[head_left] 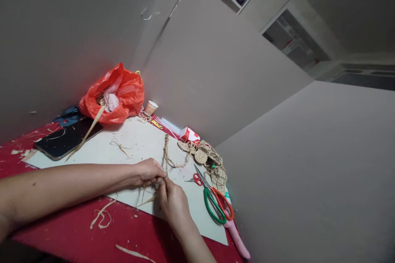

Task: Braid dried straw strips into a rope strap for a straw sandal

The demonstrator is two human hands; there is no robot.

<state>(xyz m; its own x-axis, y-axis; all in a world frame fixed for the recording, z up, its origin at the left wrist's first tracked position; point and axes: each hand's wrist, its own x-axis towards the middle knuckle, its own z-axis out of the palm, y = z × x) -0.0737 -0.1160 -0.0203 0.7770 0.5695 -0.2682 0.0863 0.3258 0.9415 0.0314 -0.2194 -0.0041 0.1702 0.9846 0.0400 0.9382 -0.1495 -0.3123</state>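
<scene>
A braided straw cord rises from between my two hands and curves off to the right across the white board. My left hand pinches its lower end, fingers closed. Right up against it, my right hand is also closed, thumb and fingertips on the same end of the braid. Loose straw strands hang below the fingers, partly hidden by the hands. Just right of my hands lie small red-handled scissors and large scissors with one green and one orange handle loop.
A white board covers part of the red tabletop. At the back stand a red plastic bag and a paper cup. A phone lies left. Woven straw pieces and a pink handle line the right edge, near the wall.
</scene>
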